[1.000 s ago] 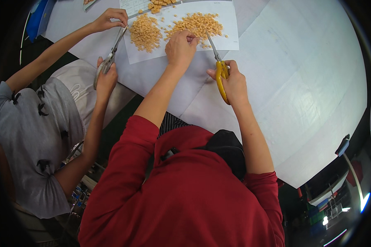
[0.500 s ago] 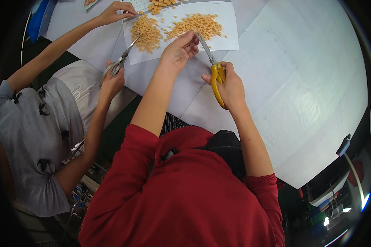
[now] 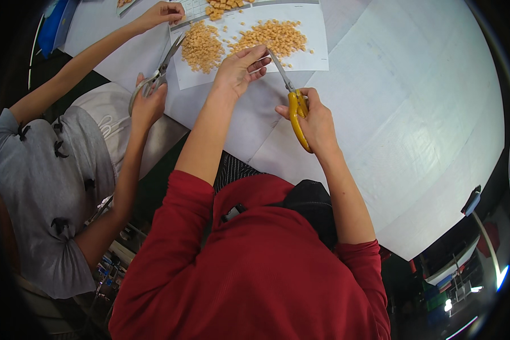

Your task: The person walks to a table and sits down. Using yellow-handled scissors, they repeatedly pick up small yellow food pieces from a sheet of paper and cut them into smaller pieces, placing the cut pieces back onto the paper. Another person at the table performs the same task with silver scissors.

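My right hand [image 3: 314, 119] grips yellow-handled scissors [image 3: 293, 107], whose grey blades point up and left toward my left hand [image 3: 239, 69]. My left hand hovers over the lower edge of a white paper sheet [image 3: 314, 54], its fingers curled beside the blade tips. Whether they pinch a small piece is too small to tell. On the sheet lie two heaps of small orange cubes [image 3: 273, 35], the left heap [image 3: 201, 46] just beyond my left hand.
A co-worker in a grey shirt [image 3: 45, 187] sits at my left, one hand holding grey scissors [image 3: 153, 82] and the other hand [image 3: 165, 11] pressing the sheet's far corner. The white table [image 3: 413, 113] stretches right. A blue object [image 3: 54, 25] lies top left.
My hands have stayed nearly in place, and the blades now meet my left fingertips. The co-worker's scissors swung toward the left heap and the far hand slid slightly up the sheet.
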A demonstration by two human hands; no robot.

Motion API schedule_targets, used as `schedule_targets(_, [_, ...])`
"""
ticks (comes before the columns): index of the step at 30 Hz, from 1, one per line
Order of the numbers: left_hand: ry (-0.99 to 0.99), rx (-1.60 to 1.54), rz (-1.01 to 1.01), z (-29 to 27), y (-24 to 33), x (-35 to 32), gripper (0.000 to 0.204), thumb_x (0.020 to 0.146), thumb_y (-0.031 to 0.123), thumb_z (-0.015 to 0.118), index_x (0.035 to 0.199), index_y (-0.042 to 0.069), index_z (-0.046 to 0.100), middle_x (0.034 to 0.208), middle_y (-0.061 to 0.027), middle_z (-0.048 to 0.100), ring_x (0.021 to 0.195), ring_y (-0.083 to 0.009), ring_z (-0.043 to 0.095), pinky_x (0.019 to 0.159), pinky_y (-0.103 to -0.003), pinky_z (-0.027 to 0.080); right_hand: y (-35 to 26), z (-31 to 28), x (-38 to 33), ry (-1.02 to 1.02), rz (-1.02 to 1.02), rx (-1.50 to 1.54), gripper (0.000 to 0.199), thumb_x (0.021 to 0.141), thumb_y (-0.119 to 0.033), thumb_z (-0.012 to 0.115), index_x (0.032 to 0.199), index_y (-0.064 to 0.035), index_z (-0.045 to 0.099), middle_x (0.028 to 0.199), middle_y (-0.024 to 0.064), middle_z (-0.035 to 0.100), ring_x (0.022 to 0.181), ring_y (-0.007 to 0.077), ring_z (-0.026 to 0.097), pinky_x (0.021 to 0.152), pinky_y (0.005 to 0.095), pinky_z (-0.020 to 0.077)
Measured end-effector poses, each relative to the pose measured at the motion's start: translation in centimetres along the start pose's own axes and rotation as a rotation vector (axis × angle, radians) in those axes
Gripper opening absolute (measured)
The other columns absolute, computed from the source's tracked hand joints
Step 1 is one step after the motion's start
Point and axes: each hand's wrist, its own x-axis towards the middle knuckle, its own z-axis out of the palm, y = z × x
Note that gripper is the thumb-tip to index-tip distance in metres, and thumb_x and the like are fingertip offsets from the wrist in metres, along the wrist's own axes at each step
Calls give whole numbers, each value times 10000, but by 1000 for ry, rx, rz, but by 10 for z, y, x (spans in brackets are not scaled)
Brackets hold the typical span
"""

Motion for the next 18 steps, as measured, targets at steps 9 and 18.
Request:
schedule_targets(9, [25,80,7,8,4,-7,259,875,244,711,1067,80,653,1015,-15,673,919,-133,629,752,-273,508,0,0,0,20,32,-29,650,755,-546,739,1072,-16,536,866,211,676,814,392,665,690,445,523])
schedule_targets(18, [58,227,48,9,2,-3,267,864,213,718,1079,68,656,994,-35,680,873,-144,644,737,-269,502,4,0,5,23,42,-64,666,734,-515,780,1075,8,549,744,187,664,672,311,666,620,369,507])
